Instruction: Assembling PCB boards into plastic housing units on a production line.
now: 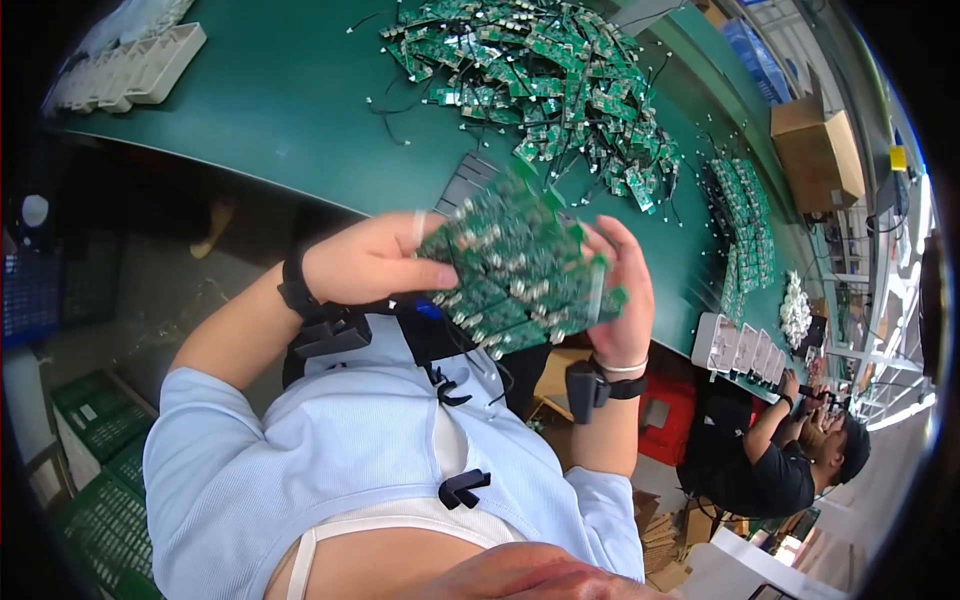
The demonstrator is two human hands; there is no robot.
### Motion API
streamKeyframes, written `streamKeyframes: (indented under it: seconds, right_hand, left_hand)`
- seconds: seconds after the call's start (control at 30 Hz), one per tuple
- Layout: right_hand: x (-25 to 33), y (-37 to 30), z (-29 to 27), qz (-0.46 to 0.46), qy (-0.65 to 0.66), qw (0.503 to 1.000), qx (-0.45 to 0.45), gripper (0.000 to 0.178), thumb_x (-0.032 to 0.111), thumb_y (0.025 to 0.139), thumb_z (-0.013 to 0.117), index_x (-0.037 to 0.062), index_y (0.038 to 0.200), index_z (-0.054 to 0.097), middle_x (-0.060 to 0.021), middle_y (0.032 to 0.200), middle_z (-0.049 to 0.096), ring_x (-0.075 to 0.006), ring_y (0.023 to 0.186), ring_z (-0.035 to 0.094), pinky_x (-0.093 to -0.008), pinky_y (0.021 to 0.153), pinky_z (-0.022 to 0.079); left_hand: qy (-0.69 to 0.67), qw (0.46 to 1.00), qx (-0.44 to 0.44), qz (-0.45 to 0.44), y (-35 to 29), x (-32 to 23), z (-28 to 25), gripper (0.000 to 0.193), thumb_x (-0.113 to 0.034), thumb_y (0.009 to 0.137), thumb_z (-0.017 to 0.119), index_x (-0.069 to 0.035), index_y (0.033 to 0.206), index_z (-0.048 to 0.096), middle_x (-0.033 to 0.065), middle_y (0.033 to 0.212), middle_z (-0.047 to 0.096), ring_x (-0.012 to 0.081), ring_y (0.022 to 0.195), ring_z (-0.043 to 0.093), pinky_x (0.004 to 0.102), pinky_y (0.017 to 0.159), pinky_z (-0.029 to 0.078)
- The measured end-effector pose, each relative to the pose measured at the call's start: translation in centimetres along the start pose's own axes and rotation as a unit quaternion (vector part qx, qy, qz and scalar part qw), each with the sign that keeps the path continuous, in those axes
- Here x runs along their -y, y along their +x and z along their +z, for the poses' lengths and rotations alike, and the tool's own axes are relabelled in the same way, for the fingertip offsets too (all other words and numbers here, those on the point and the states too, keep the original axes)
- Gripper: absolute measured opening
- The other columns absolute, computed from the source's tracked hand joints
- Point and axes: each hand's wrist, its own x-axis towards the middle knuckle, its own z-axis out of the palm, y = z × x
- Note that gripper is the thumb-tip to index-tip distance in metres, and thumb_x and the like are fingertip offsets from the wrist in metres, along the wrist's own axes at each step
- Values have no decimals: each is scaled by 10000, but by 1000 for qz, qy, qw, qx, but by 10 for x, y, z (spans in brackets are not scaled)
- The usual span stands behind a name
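Observation:
Between my two hands is a green circuit board panel (pixel 515 265), tilted and slightly blurred, with rows of small pale metal parts. My left hand (pixel 375 258) grips its left edge, thumb on top. At the right edge, my right hand (pixel 625 285) holds it too, fingers partly hidden behind it. Just beyond the panel, a dark grey slotted block (pixel 468 180) lies on the green table (pixel 270 110). A large heap of green circuit boards with black wires (pixel 560 80) spreads across the table ahead.
More boards stand in rows (pixel 745 225) to the right. White compartment trays sit at far left (pixel 140 70) and right (pixel 738 345). A cardboard box (pixel 815 155) rests at the back right. Another person in black (pixel 770 460) works at the right. Green crates (pixel 95 410) stand lower left.

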Motion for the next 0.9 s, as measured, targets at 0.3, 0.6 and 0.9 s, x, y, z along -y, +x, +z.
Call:
streamKeyframes:
  seconds: [0.3,0.6,0.9]
  right_hand:
    - [16,-26,77,-145,-523,840,-19,508,187,950,745,-11,1389,584,-120,1044,719,-229,863,715,-320,749,563]
    - [17,-33,84,-248,-645,723,10,433,270,910,777,11,1240,669,-76,826,681,-241,621,624,-358,570,485]
    - [63,-52,71,-293,-712,622,-143,289,287,929,772,27,1014,677,-84,757,661,-264,581,605,-331,543,447]
  left_hand:
    - [285,957,48,-6,-2,9,3,237,-79,966,649,1,1188,631,175,993,720,339,908,717,384,778,543]
    - [279,953,117,-27,-2,15,5,243,-113,957,680,-16,1175,637,166,1005,721,376,890,712,414,749,557]
    - [358,923,-14,138,-7,0,-3,395,-172,907,758,-27,1252,633,163,1266,654,371,1157,631,427,980,511]
